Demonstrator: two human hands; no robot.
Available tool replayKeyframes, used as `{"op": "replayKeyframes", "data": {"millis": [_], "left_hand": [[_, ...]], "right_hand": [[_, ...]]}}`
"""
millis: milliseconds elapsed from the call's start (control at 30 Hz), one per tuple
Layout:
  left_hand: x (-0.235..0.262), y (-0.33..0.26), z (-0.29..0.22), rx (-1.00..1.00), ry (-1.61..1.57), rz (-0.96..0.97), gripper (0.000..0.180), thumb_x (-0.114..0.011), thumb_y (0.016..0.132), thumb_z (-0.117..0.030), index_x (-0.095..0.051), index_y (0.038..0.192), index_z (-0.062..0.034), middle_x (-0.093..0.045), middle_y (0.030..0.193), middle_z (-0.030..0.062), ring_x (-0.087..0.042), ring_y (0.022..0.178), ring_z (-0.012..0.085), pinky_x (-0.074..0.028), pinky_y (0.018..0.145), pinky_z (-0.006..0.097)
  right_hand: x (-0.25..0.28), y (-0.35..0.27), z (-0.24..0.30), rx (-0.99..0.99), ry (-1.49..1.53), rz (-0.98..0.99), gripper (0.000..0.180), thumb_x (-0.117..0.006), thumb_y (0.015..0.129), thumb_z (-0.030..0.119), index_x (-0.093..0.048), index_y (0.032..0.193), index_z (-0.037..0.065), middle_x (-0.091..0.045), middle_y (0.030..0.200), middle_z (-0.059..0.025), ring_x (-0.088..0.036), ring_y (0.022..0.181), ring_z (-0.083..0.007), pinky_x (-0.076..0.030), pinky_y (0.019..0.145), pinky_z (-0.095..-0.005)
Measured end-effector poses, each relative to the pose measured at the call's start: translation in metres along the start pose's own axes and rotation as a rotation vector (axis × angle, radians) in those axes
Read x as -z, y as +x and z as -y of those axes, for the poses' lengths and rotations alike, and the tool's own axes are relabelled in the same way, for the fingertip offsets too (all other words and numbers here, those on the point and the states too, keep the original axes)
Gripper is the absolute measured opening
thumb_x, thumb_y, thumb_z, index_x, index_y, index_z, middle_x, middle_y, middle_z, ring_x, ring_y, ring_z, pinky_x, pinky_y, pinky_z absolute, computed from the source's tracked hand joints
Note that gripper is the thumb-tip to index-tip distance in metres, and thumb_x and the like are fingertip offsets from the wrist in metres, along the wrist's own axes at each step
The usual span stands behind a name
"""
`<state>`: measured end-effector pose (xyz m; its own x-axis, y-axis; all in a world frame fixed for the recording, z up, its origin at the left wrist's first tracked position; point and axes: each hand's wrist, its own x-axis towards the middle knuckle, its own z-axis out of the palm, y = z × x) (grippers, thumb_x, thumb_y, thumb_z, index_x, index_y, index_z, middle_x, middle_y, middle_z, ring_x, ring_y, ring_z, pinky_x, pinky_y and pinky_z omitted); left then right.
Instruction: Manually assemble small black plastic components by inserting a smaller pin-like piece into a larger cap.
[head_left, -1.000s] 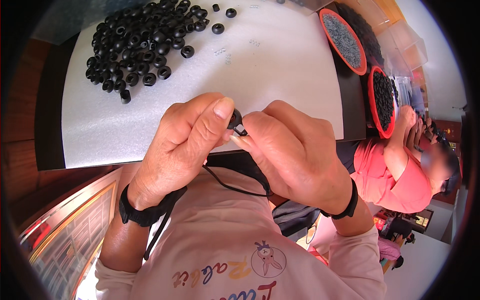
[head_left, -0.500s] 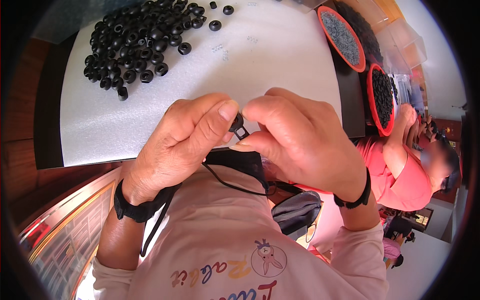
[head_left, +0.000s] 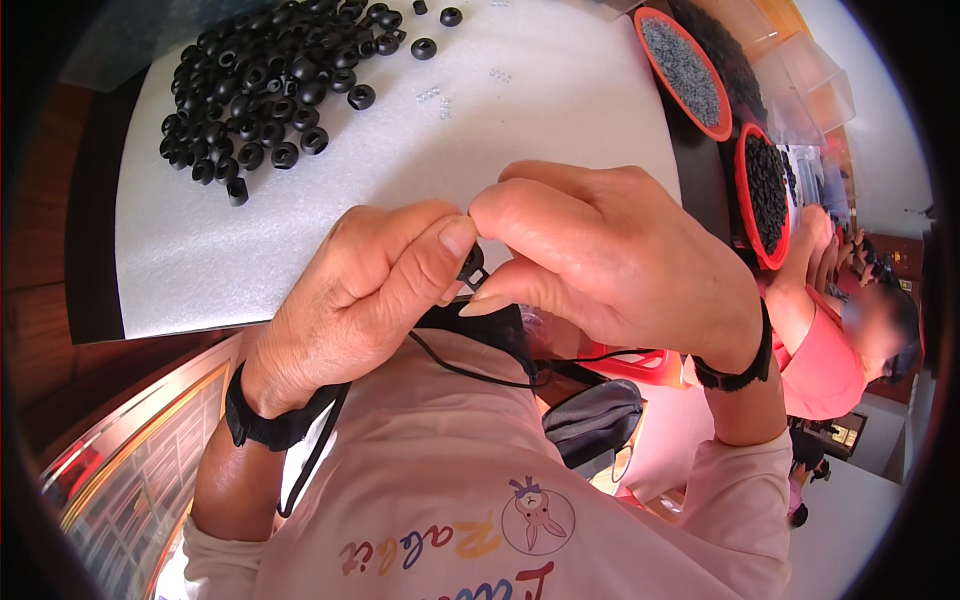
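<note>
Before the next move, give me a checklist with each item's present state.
1. Left hand pinching the small black part: ok.
2. Right hand has thumb and forefinger apart: ok.
3. Right hand touching the part: cannot tell.
4. Part fully visible: not ok, left thumb partly covers it.
5. Pile of black round parts on the white mat: ok.

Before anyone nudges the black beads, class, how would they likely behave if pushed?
Pushed, the beads would probably roll, given their rounded sides. They may be light for their size, since holes show. They seem stiff: none looks squashed.
</note>
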<state>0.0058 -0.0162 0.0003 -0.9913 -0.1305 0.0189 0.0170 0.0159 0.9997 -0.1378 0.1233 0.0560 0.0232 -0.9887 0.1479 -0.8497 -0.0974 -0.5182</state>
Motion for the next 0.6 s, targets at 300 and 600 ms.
{"op": "replayKeyframes", "data": {"millis": [300, 600], "left_hand": [[0.0032, 0.0008, 0.0003, -0.023, -0.029, 0.032, 0.036, -0.042, 0.102, -0.024, -0.053, 0.079, 0.0018, -0.05, 0.064, 0.0036, -0.043, 0.059, 0.0117, -0.04, 0.056, 0.027], [0.0038, 0.0015, 0.0021, -0.042, -0.018, 0.021, 0.033, -0.041, 0.101, -0.018, -0.051, 0.077, 0.0013, -0.05, 0.062, 0.0056, -0.043, 0.056, 0.0135, -0.038, 0.053, 0.029]], "right_hand": [[-0.0055, -0.0009, 0.002, -0.047, -0.033, 0.046, 0.036, -0.076, 0.074, 0.017, -0.053, 0.095, 0.0, -0.055, 0.077, -0.0115, -0.057, 0.062, -0.0308, -0.044, 0.051, -0.0365], [-0.0015, 0.0069, -0.0034, 0.009, 0.015, 0.091, 0.03, -0.068, 0.082, 0.022, -0.049, 0.087, -0.001, -0.057, 0.073, -0.0129, -0.06, 0.064, -0.0323, -0.048, 0.054, -0.0385]]}}
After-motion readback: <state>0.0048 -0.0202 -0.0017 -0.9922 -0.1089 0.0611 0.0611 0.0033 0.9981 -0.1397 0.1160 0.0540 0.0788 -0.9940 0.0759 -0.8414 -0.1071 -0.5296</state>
